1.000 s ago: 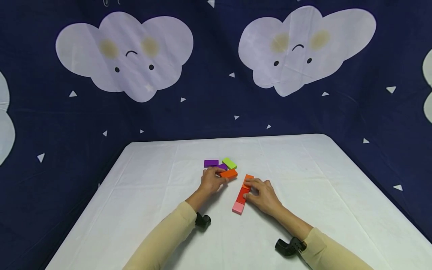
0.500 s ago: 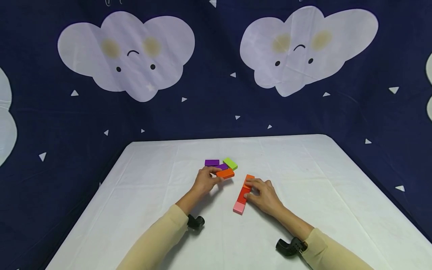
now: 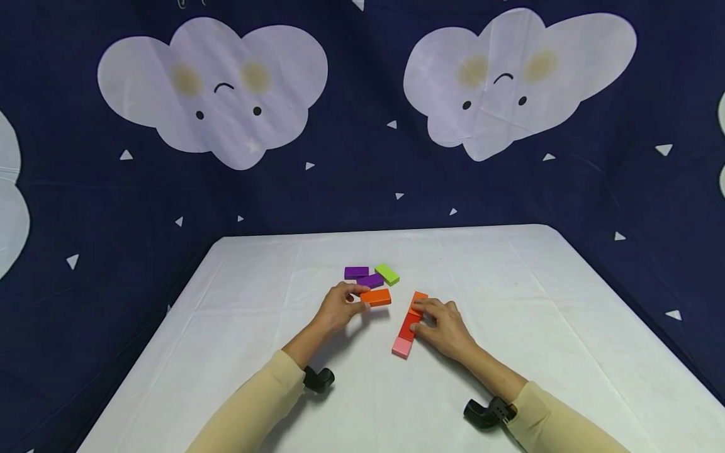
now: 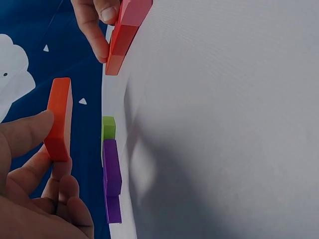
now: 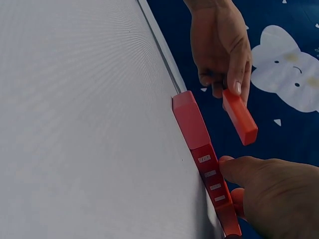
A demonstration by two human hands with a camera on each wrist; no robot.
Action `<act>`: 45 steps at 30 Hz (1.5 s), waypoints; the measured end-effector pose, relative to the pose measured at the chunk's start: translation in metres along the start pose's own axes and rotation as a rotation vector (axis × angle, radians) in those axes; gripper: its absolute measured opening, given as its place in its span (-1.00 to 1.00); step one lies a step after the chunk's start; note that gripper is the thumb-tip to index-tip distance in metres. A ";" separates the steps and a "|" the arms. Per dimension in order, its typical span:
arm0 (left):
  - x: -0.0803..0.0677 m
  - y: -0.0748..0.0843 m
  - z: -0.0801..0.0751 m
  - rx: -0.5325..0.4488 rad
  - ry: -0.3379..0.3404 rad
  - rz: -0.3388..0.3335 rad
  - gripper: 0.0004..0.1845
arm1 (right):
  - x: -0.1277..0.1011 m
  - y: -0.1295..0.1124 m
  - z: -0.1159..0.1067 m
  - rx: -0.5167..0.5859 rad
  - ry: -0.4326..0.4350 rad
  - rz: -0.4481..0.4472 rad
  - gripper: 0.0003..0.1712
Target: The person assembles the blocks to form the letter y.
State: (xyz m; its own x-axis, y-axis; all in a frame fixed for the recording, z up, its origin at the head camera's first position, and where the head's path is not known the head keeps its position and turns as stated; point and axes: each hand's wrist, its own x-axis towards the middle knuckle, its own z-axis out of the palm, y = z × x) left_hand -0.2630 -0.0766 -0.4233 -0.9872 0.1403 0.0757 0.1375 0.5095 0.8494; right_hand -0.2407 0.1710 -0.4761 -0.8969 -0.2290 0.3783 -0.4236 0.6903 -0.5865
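From the head camera, the left hand (image 3: 338, 306) is pinching an orange block (image 3: 376, 297) by its near end and carrying it just above the table (image 3: 238, 296), near the two purple blocks (image 3: 364, 277) and the green block (image 3: 387, 274), while the right hand (image 3: 444, 326) is resting curled fingers on the row of blocks (image 3: 409, 324), orange, red and pink laid end to end. To join it well, the lifted block probably needs turning in line with the row and setting down flat against the far orange end. At the left wrist, thumb and fingers (image 4: 30, 137) are gripping the orange block (image 4: 59, 118) clear of the cloth, the row (image 4: 124, 34) lying well apart; a level grip should keep it square. At the right wrist, the fingers (image 5: 244, 172) are pressing the row (image 5: 199, 142) against the cloth, which ought to stop it sliding on contact.
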 end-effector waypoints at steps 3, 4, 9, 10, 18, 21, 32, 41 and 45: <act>-0.003 0.001 -0.002 -0.002 -0.016 -0.010 -0.65 | 0.000 0.001 0.000 -0.004 0.002 0.001 -0.50; -0.004 0.001 -0.002 -0.001 -0.022 -0.014 -0.65 | 0.000 0.001 0.000 -0.004 0.002 0.001 -0.50; -0.008 -0.002 -0.005 -0.006 -0.056 0.000 -0.67 | 0.000 0.003 0.001 -0.003 0.002 -0.001 -0.49; -0.009 -0.002 -0.006 -0.007 -0.063 0.004 -0.67 | 0.001 0.003 0.001 -0.003 0.002 -0.002 -0.50; -0.014 -0.009 -0.009 -0.044 -0.159 0.030 -0.69 | 0.001 0.003 0.001 0.000 -0.004 0.000 -0.49; -0.017 -0.012 -0.010 -0.035 -0.200 0.045 -0.69 | 0.001 0.003 0.001 0.003 -0.006 0.002 -0.50; -0.019 -0.019 -0.014 -0.052 -0.311 0.080 -0.69 | 0.001 0.004 0.001 0.000 -0.010 -0.007 -0.49; -0.018 -0.024 -0.011 -0.023 -0.359 0.082 -0.69 | 0.000 0.004 0.002 0.001 0.002 -0.014 -0.50; -0.017 -0.026 -0.008 -0.004 -0.390 0.086 -0.67 | 0.000 0.004 0.002 0.004 0.014 -0.025 -0.50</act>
State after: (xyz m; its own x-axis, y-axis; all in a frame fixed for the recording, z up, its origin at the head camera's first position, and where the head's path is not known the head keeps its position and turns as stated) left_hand -0.2499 -0.0993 -0.4420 -0.8674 0.4944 -0.0570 0.2169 0.4786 0.8508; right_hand -0.2426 0.1721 -0.4801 -0.8841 -0.2364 0.4031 -0.4466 0.6815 -0.5798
